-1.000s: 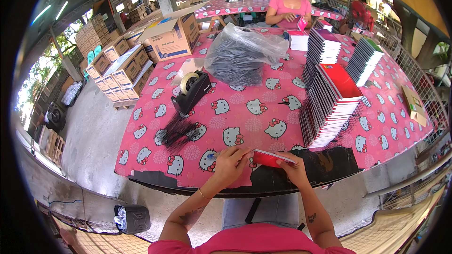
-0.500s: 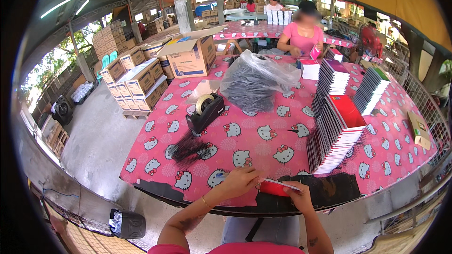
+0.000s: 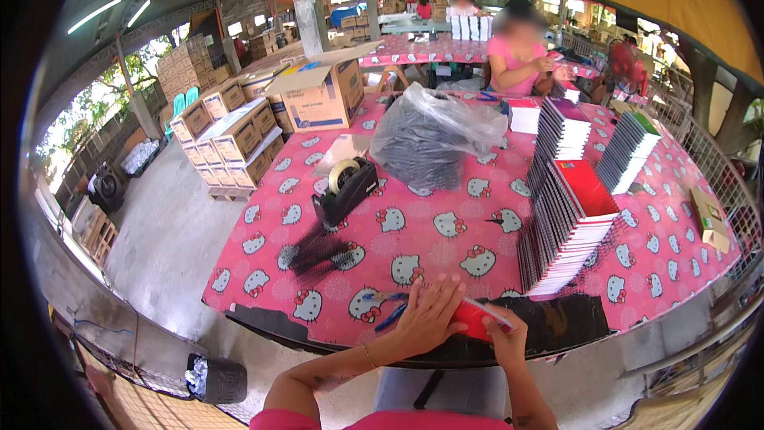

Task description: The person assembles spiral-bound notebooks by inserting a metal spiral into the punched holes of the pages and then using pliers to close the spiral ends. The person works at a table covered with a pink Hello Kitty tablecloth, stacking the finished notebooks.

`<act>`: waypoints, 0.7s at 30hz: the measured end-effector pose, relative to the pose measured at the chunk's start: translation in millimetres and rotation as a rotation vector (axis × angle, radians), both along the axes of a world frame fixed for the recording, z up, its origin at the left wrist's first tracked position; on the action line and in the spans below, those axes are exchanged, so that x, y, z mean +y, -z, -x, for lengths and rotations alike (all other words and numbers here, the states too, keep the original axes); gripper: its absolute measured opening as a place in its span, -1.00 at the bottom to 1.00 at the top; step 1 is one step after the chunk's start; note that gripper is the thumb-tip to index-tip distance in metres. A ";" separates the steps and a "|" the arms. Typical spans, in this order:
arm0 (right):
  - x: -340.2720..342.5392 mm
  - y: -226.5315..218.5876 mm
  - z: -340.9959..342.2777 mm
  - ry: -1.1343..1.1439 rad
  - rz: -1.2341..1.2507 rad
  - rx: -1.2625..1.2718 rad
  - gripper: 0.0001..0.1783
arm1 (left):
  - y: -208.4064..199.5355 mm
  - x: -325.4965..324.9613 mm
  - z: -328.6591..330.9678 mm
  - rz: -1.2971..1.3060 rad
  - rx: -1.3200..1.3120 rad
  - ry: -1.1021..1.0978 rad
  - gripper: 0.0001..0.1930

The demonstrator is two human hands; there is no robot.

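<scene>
One red notebook point(image 3: 476, 322), long axis down-rightward: right hand point(image 3: 508, 339) pinching it, left hand point(image 3: 430, 317) flat.

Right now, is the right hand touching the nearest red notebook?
Touching: the head view shows the right hand gripping the red notebook, its thumb on the cover.

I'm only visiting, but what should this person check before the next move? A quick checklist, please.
1. Right hand gripping the red notebook: ok, at its right end.
2. Left hand gripping firmly: cannot tell; it lies over the notebook's left end.
3. Blue tool fully visible: not ok, the left hand partly hides it.
4. Stack of red notebooks clear of both hands: ok.
5. Black coils clear of the notebook: ok, off to the left.
</scene>
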State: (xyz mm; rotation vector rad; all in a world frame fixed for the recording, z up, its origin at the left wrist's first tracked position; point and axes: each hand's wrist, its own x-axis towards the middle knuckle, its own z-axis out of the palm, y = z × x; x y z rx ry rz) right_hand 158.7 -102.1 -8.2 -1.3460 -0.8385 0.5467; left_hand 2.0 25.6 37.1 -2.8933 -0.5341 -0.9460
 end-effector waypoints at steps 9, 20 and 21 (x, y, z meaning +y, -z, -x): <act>-2.2 0.3 -10.3 -0.076 0.028 0.009 -0.75 | -13.4 47.3 -3.8 0.288 0.199 0.300 -0.69; -8.5 -0.3 -9.9 -0.128 0.013 -0.005 -0.75 | -15.3 47.0 -7.8 0.373 0.119 0.423 -0.76; -9.1 -0.3 -9.9 -0.125 0.022 -0.002 -0.75 | -17.4 45.8 -8.1 0.392 0.118 0.424 -0.76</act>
